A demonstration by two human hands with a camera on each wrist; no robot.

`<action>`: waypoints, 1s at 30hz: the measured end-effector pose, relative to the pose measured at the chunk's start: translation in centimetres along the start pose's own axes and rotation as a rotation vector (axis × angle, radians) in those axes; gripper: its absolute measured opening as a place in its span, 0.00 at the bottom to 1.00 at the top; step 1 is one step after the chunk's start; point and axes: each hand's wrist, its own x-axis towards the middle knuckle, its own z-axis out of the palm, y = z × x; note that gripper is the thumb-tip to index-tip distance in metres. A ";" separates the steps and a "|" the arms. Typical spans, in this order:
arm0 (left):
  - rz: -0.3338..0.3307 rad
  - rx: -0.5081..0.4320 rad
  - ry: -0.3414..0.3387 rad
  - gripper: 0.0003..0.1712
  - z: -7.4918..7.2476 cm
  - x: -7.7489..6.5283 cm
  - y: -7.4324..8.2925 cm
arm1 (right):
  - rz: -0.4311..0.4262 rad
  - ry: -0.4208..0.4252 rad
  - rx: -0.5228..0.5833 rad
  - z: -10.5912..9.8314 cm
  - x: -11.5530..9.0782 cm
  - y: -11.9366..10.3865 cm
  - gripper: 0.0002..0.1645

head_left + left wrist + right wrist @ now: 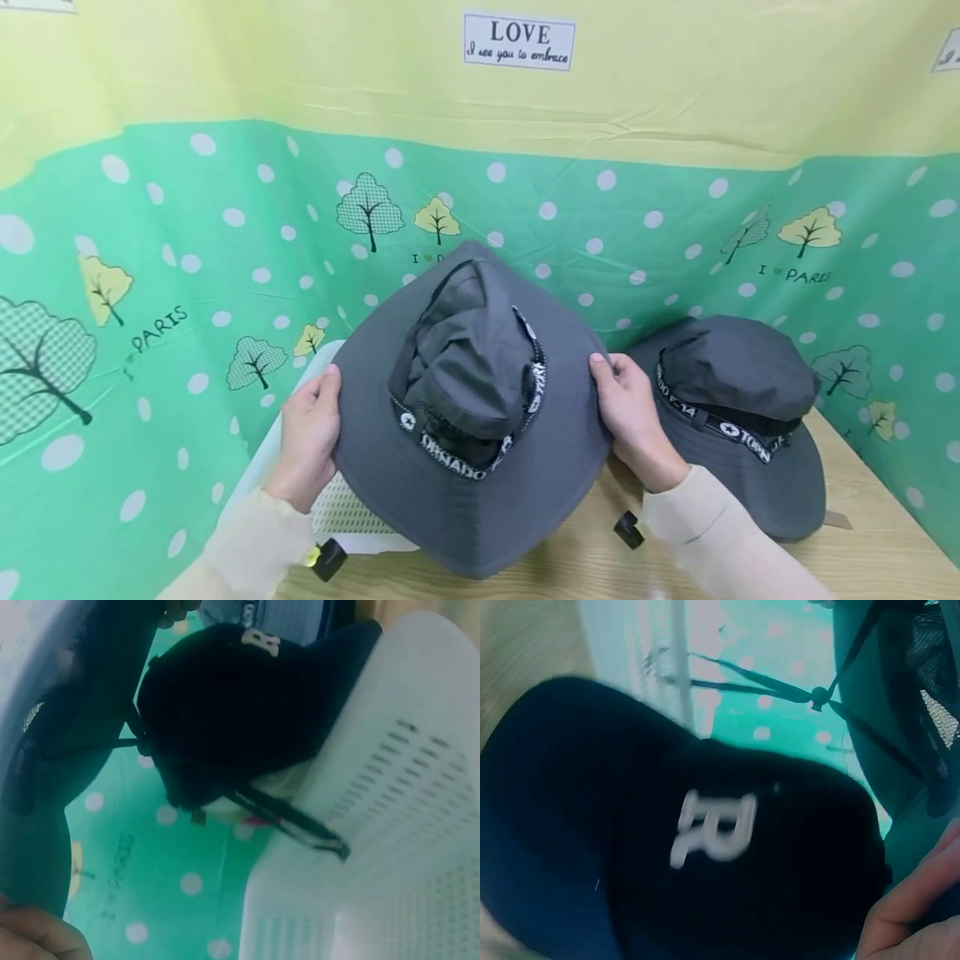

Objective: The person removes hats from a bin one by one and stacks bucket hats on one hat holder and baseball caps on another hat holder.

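Observation:
A dark grey wide-brimmed sun hat is held up in front of me, crown facing me, with a black-and-white lettered band round it. My left hand pinches the brim's left edge. On the opposite edge my right hand pinches the brim, thumb on top. The crown is creased and partly caved in. From the hat's underside hangs a dark chin cord with a toggle, seen in the right wrist view. Below the hat is a dark cap with a white letter R, hidden from the head view.
A second grey sun hat sits on the wooden table at the right. Behind my left hand stands a white perforated basket, partly covered by the held hat. A green and yellow printed cloth hangs round the table.

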 end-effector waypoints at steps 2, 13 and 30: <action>0.009 0.017 -0.017 0.25 0.9 0.0 0.0 | 0.013 0.004 -0.012 -1.1 0.2 0.3 0.20; 0.092 0.009 -0.126 0.24 5.6 -0.7 0.6 | 0.019 0.075 -0.166 -6.8 0.8 0.3 0.26; 0.201 -0.029 -0.328 0.20 13.2 -3.0 0.8 | 0.064 0.164 -0.253 -15.3 1.4 0.4 0.23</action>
